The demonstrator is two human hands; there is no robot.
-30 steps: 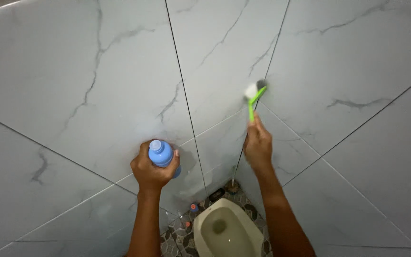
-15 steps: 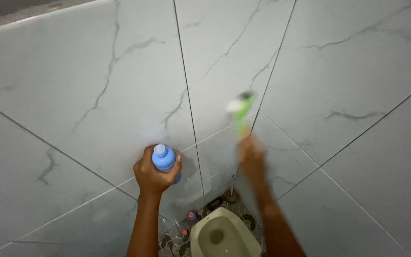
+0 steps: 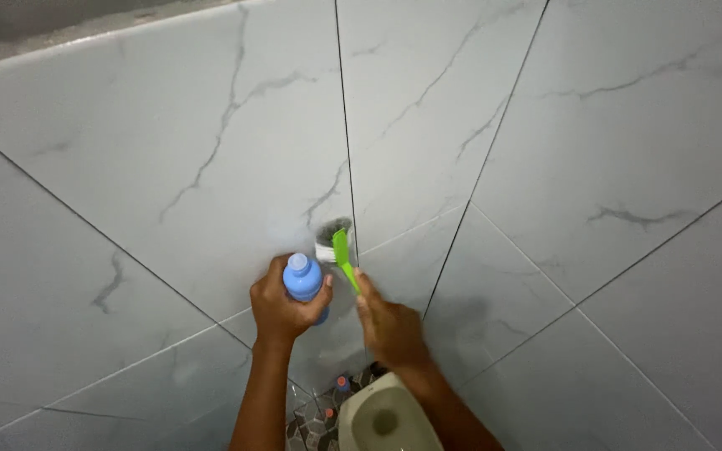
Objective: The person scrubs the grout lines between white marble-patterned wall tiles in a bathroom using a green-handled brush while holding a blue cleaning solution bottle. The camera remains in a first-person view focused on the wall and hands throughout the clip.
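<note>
My left hand (image 3: 279, 307) grips a light blue plastic bottle (image 3: 303, 278) with its cap pointing toward the camera, held close to the grey marbled wall tiles (image 3: 211, 159). My right hand (image 3: 388, 324) holds a brush with a green handle (image 3: 342, 257). Its white bristle head presses on the tile just above and right of the bottle, beside a vertical grout line. The two hands are almost side by side.
Below, a cream squat toilet pan (image 3: 384, 418) sits in a dark patterned floor (image 3: 311, 426), partly hidden by my right forearm. Small orange-capped items (image 3: 341, 383) lie on the floor by the wall. Tiled walls meet in a corner ahead.
My right hand swept the brush from the corner seam down and left to the tile beside the bottle. The left hand kept the bottle nearly in place.
</note>
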